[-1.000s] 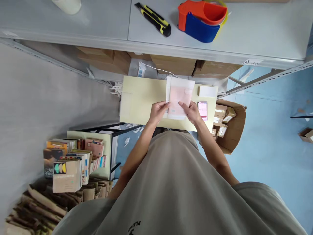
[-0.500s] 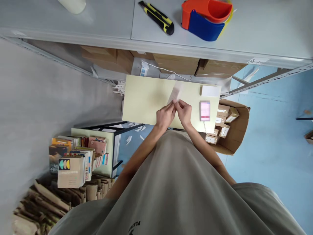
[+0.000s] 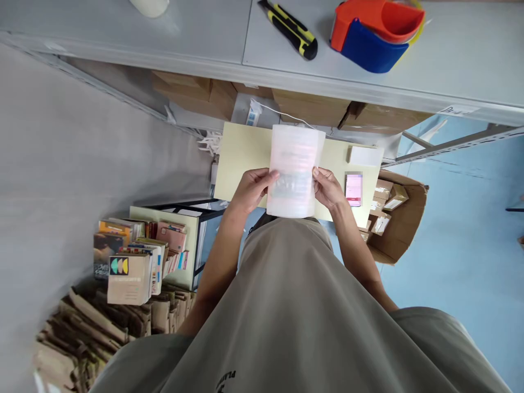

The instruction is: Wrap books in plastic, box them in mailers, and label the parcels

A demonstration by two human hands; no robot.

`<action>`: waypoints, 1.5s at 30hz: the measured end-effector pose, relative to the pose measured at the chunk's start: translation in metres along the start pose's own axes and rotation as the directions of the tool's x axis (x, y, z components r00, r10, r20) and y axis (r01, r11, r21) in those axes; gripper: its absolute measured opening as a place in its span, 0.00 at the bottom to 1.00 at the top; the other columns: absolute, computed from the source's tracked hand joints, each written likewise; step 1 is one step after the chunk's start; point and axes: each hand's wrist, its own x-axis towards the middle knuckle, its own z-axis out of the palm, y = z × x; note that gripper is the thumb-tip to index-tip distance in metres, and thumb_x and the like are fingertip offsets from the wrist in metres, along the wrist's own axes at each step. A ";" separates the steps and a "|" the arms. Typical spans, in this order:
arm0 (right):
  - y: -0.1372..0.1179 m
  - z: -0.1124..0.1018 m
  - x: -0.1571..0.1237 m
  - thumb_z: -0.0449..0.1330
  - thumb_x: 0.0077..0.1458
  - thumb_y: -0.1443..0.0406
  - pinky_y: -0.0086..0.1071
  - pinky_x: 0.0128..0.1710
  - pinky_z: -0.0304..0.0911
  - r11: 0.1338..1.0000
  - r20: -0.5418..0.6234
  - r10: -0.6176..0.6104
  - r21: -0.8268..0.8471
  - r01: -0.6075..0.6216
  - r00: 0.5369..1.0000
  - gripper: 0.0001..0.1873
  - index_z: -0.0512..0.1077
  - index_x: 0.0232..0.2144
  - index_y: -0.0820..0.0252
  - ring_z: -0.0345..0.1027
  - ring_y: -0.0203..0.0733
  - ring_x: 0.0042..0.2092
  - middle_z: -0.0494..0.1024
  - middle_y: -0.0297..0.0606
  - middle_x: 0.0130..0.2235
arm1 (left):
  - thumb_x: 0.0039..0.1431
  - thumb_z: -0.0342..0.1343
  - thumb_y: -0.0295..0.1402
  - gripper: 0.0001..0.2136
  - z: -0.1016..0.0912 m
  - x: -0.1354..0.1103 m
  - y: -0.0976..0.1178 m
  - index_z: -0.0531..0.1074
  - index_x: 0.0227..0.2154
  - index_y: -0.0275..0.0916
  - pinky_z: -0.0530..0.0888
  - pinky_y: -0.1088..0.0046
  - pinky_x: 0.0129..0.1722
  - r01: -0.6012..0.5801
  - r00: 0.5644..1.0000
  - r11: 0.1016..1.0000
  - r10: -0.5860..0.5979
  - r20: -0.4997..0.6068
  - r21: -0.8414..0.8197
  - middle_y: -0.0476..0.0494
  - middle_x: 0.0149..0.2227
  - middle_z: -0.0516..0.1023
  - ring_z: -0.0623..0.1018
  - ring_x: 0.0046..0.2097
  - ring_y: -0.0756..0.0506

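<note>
Between my hands is a translucent white sheet [image 3: 292,169], roughly rectangular, with faint pink and greenish bands on it or showing through. My left hand [image 3: 252,188] grips its left edge, the thumb lying on the face. On the opposite edge, my right hand [image 3: 327,187] pinches it between thumb and fingers. The sheet is held up over a pale yellow tabletop [image 3: 241,158], its broad face turned towards me. Whether it is one layer or a sleeve with something inside, I cannot tell. A lit phone [image 3: 353,190] lies to the right of my right hand.
A white box [image 3: 363,156] sits on the tabletop's right end. Above is a grey shelf [image 3: 196,33] bearing a box cutter [image 3: 290,30] and a tape dispenser [image 3: 376,35]. An open carton [image 3: 403,218] of small boxes stands right; stacked books [image 3: 131,267] are at left.
The sheet, narrow and blurred before, now faces me broadside and is nearer. My hands, fingertips together earlier, have moved apart to its two edges. The view has shifted slightly left.
</note>
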 end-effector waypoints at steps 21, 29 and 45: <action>0.079 0.085 0.051 0.75 0.52 0.27 0.40 0.45 0.89 0.940 -0.129 0.049 -0.329 -0.089 0.990 0.40 0.77 0.25 0.55 0.72 0.36 0.35 0.75 0.30 0.29 | 0.69 0.72 0.37 0.20 -0.055 0.009 -0.081 0.83 0.62 0.44 0.90 0.60 0.55 -0.073 0.975 0.895 0.157 -0.159 0.439 0.36 0.64 0.88 0.91 0.58 0.36; 0.132 0.123 0.083 0.69 0.67 0.32 0.58 0.73 0.80 0.846 0.092 0.048 -0.532 0.008 0.995 0.40 0.85 0.67 0.47 0.80 0.60 0.72 0.83 0.41 0.73 | 0.68 0.67 0.38 0.16 -0.134 0.034 -0.101 0.86 0.55 0.39 0.89 0.62 0.56 -0.035 0.961 0.976 0.092 -0.260 0.216 0.37 0.57 0.92 0.92 0.55 0.36; 0.231 0.152 0.213 0.58 0.73 0.65 0.55 0.87 0.58 0.340 0.070 0.256 -0.940 -0.022 0.964 0.40 0.66 0.83 0.65 0.51 0.59 0.88 0.54 0.47 0.88 | 0.48 0.63 0.26 0.13 -0.278 0.207 -0.159 0.86 0.38 0.37 0.84 0.66 0.48 0.243 0.918 0.966 -0.199 -0.343 0.090 0.41 0.41 0.92 0.88 0.44 0.41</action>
